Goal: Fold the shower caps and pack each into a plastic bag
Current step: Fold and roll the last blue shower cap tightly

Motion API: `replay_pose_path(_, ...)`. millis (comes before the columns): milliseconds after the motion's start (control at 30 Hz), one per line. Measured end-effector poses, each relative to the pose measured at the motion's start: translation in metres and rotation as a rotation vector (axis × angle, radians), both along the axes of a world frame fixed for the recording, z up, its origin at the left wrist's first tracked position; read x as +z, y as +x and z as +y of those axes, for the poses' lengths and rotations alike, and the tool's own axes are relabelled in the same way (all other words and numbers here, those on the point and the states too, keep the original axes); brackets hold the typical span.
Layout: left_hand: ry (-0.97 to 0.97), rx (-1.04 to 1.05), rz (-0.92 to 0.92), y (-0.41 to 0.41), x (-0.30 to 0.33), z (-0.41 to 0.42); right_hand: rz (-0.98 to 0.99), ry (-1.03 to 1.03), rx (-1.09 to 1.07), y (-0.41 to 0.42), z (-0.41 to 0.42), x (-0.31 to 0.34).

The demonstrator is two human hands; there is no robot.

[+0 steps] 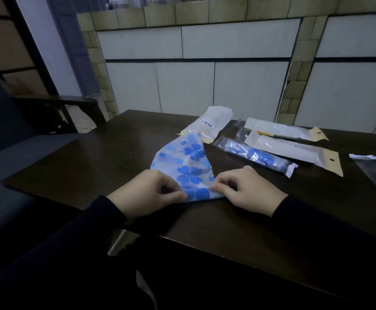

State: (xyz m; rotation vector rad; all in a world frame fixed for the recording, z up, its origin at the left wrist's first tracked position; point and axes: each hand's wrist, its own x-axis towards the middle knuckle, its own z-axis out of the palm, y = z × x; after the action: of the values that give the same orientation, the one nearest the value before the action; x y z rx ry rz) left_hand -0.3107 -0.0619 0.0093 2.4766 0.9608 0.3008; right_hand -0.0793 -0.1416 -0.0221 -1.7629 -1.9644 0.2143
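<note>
Plainly, from the head view, the translucent white plastic shower cap printed with blue flowers (190, 163) lies flat on the dark wooden desk (93, 159), folded to a wedge. The left hand (145, 193) and right hand (247, 191) each pinch its near edge between fingers and thumb. Slick film could spring open or slide if either pinch loosens, spoiling the fold. Beyond it, the clear plastic bag with a rolled blue-patterned cap inside (255, 156) looks packed; two white header-card bags (294, 148) and the barcode-labelled bag (209, 125) seem filled, though dimness obscures their contents.
</note>
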Motion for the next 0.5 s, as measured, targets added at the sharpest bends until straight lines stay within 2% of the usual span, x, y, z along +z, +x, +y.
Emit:
replay_pose_path(100,-0.034,0.092,0.013,0.003,0.0,0.004,0.048,0.007,-0.082,-0.006,0.001,-0.003)
replay_pose_path(300,0.055,0.161,0.071,0.01,-0.004,0.003,0.023,0.028,-0.182,-0.012,-0.002,-0.003)
replay_pose_path(367,0.095,0.149,0.06,0.01,-0.004,0.001,0.003,0.091,-0.173,-0.013,-0.004,-0.004)
replay_pose_path(500,0.204,-0.002,0.039,0.007,-0.004,0.003,-0.09,0.184,-0.097,-0.015,-0.004,0.0)
